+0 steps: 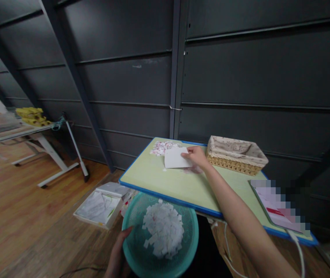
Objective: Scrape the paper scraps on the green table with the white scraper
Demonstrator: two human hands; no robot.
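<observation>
My right hand [196, 156] reaches across the green table [170, 181] and pinches a white card [176, 158] that lies next to a small heap of paper scraps [162, 147] at the far edge. My left hand [118, 253] grips the rim of a teal plastic basket [137, 216], held below the table's near edge. Several white paper pieces [163, 229] fill the basket's bottom.
A lined wicker basket [236, 154] stands at the table's far right. A booklet [278, 206] lies near the right edge, with a white cable [298, 249] hanging off. Books [102, 204] lie on the wooden floor. Another table [22, 131] stands at the left, dark wall panels behind.
</observation>
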